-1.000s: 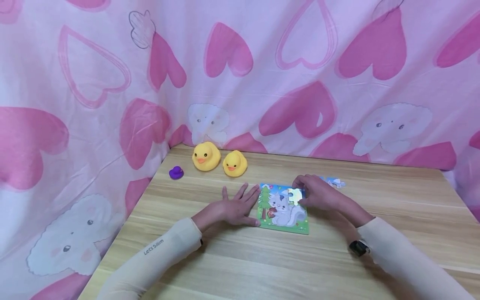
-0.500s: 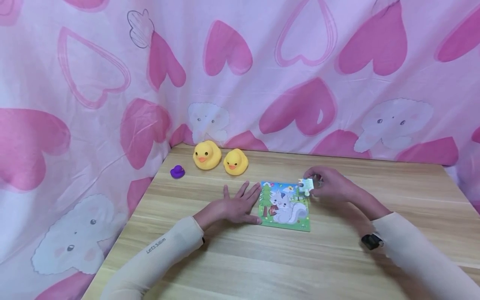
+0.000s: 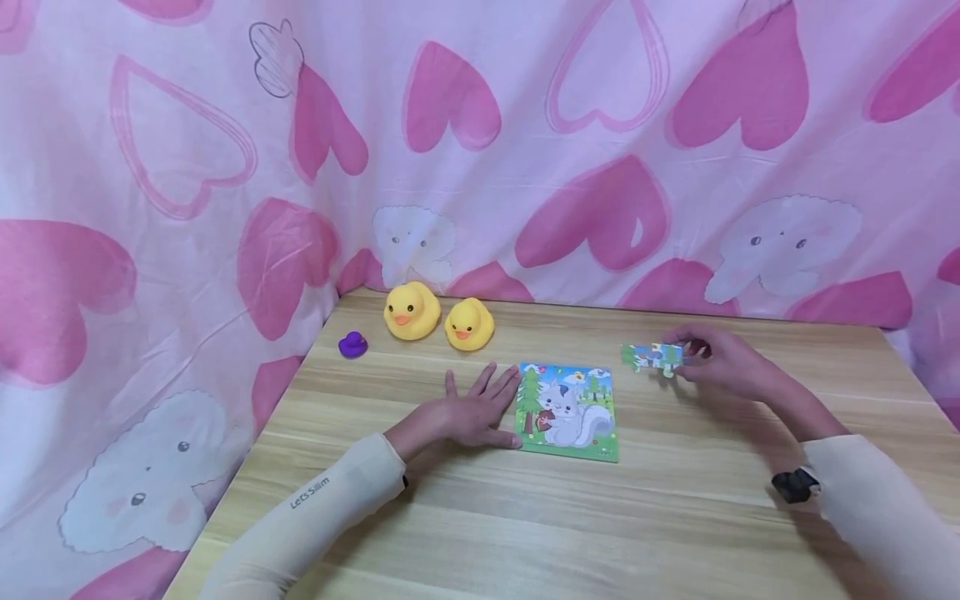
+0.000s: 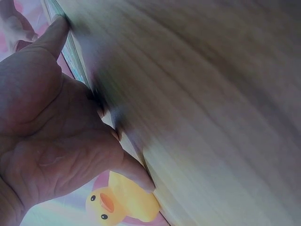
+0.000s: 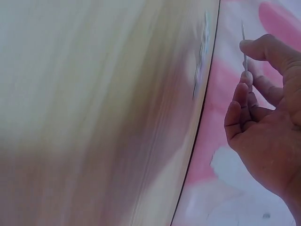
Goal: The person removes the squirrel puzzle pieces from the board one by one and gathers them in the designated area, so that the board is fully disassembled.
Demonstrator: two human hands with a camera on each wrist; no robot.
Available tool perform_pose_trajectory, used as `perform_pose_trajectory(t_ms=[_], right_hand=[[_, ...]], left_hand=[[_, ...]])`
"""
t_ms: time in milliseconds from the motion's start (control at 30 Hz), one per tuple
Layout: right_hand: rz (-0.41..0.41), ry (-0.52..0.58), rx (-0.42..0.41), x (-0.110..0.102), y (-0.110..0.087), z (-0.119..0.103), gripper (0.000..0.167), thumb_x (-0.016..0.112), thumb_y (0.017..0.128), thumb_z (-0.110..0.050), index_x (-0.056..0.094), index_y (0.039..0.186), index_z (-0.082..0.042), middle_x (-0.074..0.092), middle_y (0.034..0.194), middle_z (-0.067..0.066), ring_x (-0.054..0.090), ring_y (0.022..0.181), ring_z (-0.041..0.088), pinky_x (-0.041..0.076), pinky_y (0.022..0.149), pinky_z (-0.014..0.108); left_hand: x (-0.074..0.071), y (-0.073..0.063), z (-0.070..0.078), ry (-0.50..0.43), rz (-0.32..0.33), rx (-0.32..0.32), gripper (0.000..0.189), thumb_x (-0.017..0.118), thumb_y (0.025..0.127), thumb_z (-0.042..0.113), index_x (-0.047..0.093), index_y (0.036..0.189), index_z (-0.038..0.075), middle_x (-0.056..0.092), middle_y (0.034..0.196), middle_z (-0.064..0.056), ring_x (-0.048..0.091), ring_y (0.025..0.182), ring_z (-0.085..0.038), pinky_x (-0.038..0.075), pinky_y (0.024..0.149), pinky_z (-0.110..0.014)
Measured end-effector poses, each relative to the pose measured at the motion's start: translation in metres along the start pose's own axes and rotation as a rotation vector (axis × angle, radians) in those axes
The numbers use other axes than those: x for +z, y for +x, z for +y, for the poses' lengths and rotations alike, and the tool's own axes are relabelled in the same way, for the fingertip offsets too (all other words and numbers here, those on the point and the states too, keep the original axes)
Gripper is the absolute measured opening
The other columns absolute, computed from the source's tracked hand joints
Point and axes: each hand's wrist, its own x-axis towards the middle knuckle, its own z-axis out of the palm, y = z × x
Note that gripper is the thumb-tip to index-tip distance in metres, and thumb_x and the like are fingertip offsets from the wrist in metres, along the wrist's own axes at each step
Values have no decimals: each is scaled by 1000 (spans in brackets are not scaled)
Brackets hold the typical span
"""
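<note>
A square jigsaw puzzle [image 3: 566, 412] with a grey squirrel holding an acorn lies flat on the table. My left hand [image 3: 474, 417] rests at its left side, fingers spread straight, with thumb and fingertips at the puzzle's edge. In the left wrist view, the same hand [image 4: 56, 122] shows its palm side. My right hand [image 3: 723, 364] is up and to the right of the puzzle, over loose puzzle pieces [image 3: 637, 356]. In the right wrist view, thumb and fingers pinch a thin puzzle piece [image 5: 244, 33] seen edge-on, held above the table.
Two yellow rubber ducks [image 3: 412, 312] stand at the back left, with a small purple duck [image 3: 352, 344] beside them. Behind the wooden table [image 3: 450, 517] hangs a pink heart-patterned cloth [image 3: 480, 192]. Loose pieces also show at the table's far side [image 5: 202, 56].
My right hand has moved right, carrying the pinched puzzle piece away from the puzzle's upper right and over to the loose pieces. My left hand has stayed in place.
</note>
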Motion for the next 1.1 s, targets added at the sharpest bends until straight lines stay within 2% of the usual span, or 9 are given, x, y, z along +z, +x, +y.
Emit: perform_pose_trajectory(t_ms=[67,200,367,533,600,700,933,1100], right_hand=[[8,-17,16,-6,-4,7,42,82,90,-7,70,130,-9,69,110,10,58,94,18,51,74,20],[27,-49,39,-16,-12,21,42,82,91,-9,69,131,-8,71,118,13,61,99,18,52,77,19],[13,-73,57,-22,-14,36,44,81,91,-6,69,133,-6,71,121,17,65,106,27,52,79,18],[-36,-76,101,-24,-16,48,46,77,93,-6,65,138,-4,69,127,24,66,115,41,59,89,37],[-44,-76,105,-24,-16,51,46,78,93,-6,65,138,-3,69,127,25,67,114,42,59,91,47],[-55,-70,103,-23,-15,54,46,78,93,-5,65,138,0,69,125,25,67,113,41,60,90,45],[-63,-79,100,-21,-10,58,42,75,93,0,69,134,-2,71,123,19,65,109,31,54,81,18],[-90,-83,115,-21,-7,58,42,75,93,0,70,134,-2,70,124,20,62,106,28,53,80,17]], left_hand=[[4,3,-2,-11,8,3,109,52,98,75,-10,171,25,-18,179,6,-19,166,-31,-12,112,-90],[2,0,-1,-12,10,2,109,53,98,74,-11,171,24,-18,179,6,-19,166,-30,-11,113,-89],[-1,-3,0,5,12,-5,108,52,98,75,-10,171,24,-18,179,6,-18,167,-29,-10,115,-88],[-2,-3,1,5,10,1,109,52,98,75,-9,171,23,-18,179,6,-17,167,-30,-9,114,-89],[-3,-4,1,2,9,6,109,53,98,74,-9,171,23,-18,179,6,-17,167,-31,-9,114,-89],[-3,-4,2,0,9,9,108,53,98,73,-9,171,22,-18,179,6,-17,167,-31,-10,114,-89],[-2,-2,1,4,10,7,108,53,98,74,-9,171,23,-18,179,6,-17,167,-29,-10,115,-88],[-2,-2,0,7,10,8,109,52,98,75,-9,171,23,-18,179,6,-17,167,-29,-9,115,-88]])
